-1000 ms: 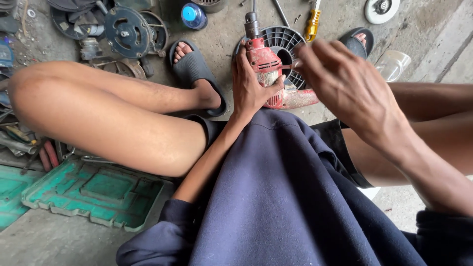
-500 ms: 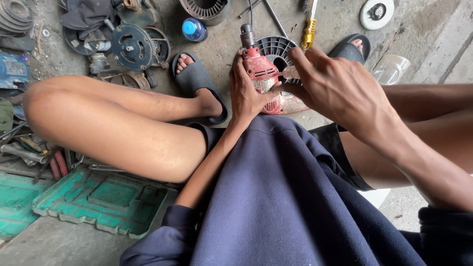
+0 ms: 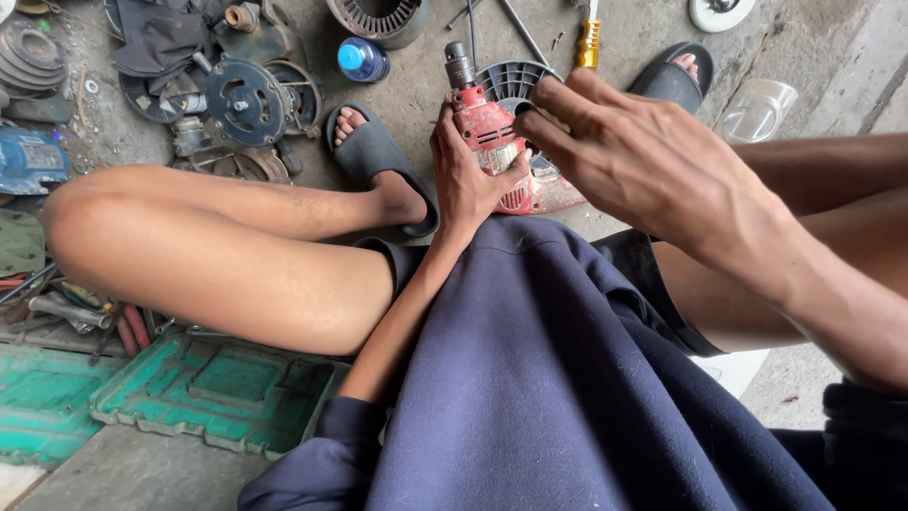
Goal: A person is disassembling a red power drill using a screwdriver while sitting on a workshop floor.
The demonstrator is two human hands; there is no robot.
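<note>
I sit on a concrete floor with a red electric drill [image 3: 489, 132] held upright between my legs, its metal chuck pointing away from me. My left hand [image 3: 468, 175] is wrapped around the drill's body from the left. My right hand [image 3: 629, 156] reaches in from the right, its fingertips pressed on the drill's right side near the top. What the right fingers pinch is hidden. A black round fan guard [image 3: 515, 83] lies just behind the drill.
My left foot in a dark slide sandal [image 3: 374, 156] rests left of the drill. Motor parts and a dark pulley [image 3: 246, 99] lie at the far left, a blue-capped can [image 3: 359, 59] beyond. A yellow-handled screwdriver [image 3: 588, 43] and clear plastic cup [image 3: 757, 112] lie ahead. Green plastic tray [image 3: 218, 393] at left.
The view has shifted so the drill and hands sit a little lower and farther left. My right hand has closed in over the drill's right side.
</note>
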